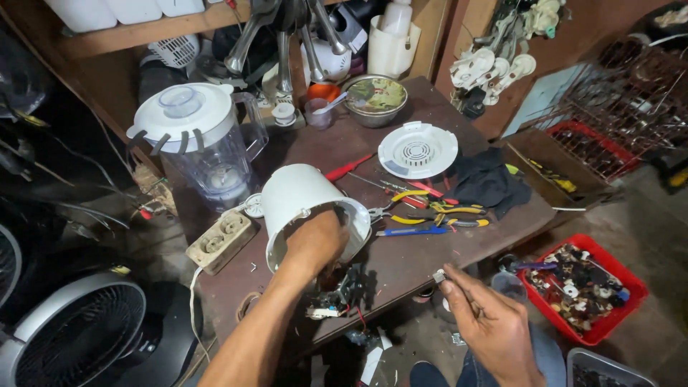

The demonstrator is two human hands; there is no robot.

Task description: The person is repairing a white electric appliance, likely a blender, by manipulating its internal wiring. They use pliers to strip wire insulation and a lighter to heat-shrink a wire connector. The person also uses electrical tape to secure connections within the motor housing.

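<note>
My left hand (pixel 313 244) grips the open rim of a white plastic appliance housing (pixel 304 197) lying on its side on the dark brown worktable (pixel 401 261). Below that hand a small circuit board with dark parts and wires (pixel 337 295) hangs out of the housing. My right hand (pixel 487 322) is at the table's near edge, with a small grey part (pixel 438 276) pinched between its fingertips. A round white vented cover (pixel 417 149) lies further back on the table.
A blender jug with a white lid (pixel 201 140) stands at the left, with a beige power strip (pixel 221 240) in front. Pliers, cutters and screwdrivers (pixel 423 211) lie beside a black cloth (pixel 487 179). A metal bowl (pixel 374 99) sits at the back. A red parts bin (pixel 584 287) and a fan (pixel 79 337) stand on the floor.
</note>
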